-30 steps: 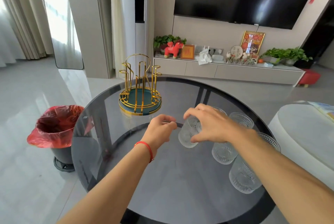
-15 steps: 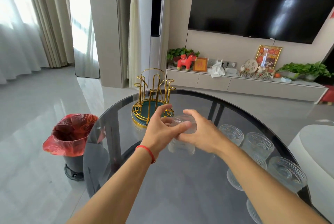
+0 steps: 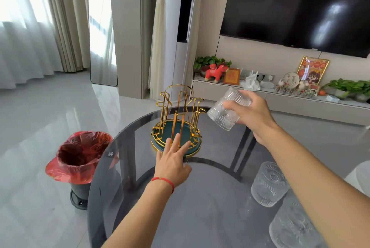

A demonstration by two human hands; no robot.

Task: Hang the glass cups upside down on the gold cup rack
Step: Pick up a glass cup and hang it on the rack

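The right hand (image 3: 252,113) grips a tilted glass cup (image 3: 227,110) just beside the rack (image 3: 177,121) near the desk's far edge; the open left hand (image 3: 173,160) steadies its base.

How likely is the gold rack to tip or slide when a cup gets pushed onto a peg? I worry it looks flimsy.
The gold cup rack is thin wire, so probably light. Its wide round base should resist tipping, but it may slide on the smooth glass table. The left hand reaches its base, likely to steady it.
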